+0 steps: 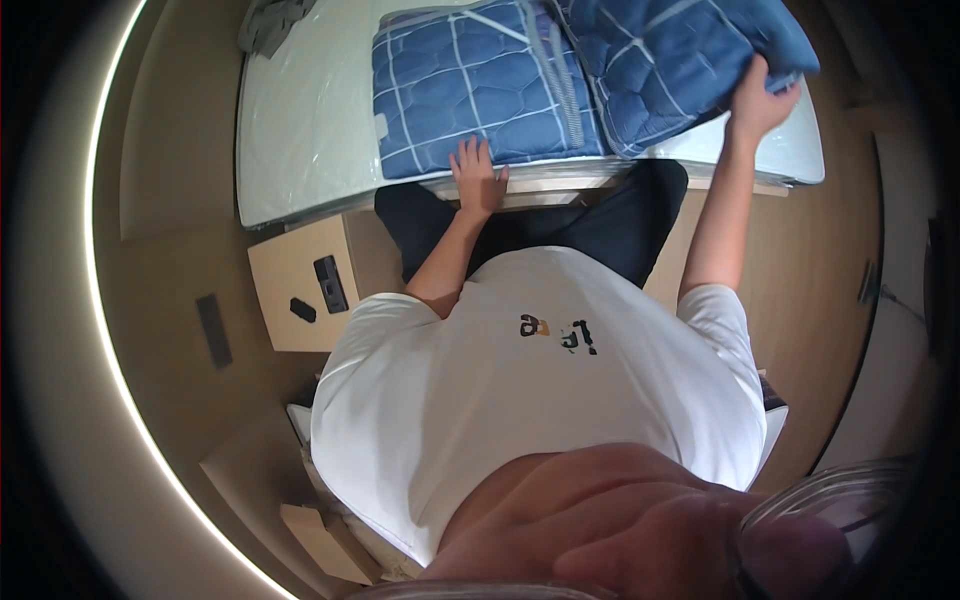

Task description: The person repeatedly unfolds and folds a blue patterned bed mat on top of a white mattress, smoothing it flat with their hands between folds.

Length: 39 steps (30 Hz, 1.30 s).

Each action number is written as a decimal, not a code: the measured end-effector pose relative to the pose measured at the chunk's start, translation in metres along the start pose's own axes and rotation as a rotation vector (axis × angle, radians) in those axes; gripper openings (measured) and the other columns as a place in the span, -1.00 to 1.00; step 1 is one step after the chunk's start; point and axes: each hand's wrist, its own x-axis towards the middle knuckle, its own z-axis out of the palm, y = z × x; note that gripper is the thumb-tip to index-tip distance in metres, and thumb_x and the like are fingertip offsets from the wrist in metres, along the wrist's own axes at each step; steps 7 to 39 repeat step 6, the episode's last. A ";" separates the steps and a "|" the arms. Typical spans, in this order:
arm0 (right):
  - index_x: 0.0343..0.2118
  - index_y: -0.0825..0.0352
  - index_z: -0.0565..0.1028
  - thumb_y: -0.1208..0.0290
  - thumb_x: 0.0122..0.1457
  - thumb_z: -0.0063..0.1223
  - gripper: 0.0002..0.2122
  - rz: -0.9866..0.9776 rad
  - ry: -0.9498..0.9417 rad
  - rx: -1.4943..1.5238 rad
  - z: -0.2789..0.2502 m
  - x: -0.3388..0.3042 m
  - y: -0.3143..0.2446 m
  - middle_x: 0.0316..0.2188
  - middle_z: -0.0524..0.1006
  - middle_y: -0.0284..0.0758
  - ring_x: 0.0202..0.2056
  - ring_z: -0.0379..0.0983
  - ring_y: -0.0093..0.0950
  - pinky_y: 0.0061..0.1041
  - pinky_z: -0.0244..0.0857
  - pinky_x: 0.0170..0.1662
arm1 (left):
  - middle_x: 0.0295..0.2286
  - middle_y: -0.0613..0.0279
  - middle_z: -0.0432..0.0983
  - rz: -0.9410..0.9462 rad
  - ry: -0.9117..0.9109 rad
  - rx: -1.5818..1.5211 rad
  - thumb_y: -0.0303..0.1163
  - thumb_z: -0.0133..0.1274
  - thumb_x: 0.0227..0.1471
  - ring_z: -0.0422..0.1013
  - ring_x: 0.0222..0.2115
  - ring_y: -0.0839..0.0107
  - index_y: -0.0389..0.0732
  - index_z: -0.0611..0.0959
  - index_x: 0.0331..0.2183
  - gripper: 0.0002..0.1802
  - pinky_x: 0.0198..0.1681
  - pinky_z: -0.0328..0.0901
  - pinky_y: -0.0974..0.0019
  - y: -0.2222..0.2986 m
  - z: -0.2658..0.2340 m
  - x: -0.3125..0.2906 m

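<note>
A blue quilted mattress pad (455, 85) with white grid lines lies folded on a white mattress (300, 115) that has a shiny clear cover. Grey elastic bands run along the pad's right side. My left hand (479, 180) rests on its near edge, fingers spread and holding nothing. To the right is a second folded section (665, 75) of the same blue quilting, slightly tilted; I cannot tell whether it joins the first. At its right-hand corner my right hand (762, 105) grips the edge, thumb on top and the other fingers partly hidden.
A pale wood cabinet (290, 265) stands left of my legs, with a black phone-like device (330, 284) and a small dark object (303, 310) on top. Grey cloth (272, 25) lies at the mattress's far left corner. Wooden floor (800, 300) extends along the right.
</note>
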 end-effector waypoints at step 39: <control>0.31 0.70 -0.01 0.04 0.13 0.26 -0.04 0.796 0.073 -0.580 -0.107 -0.007 0.171 0.23 0.30 0.26 0.20 0.38 -0.05 -0.26 0.23 0.27 | 0.25 -0.08 0.19 -0.062 -0.103 0.074 -0.10 0.37 -0.15 0.04 0.31 -0.14 -0.22 0.36 0.21 -0.06 0.31 -0.14 -0.41 0.017 0.029 0.031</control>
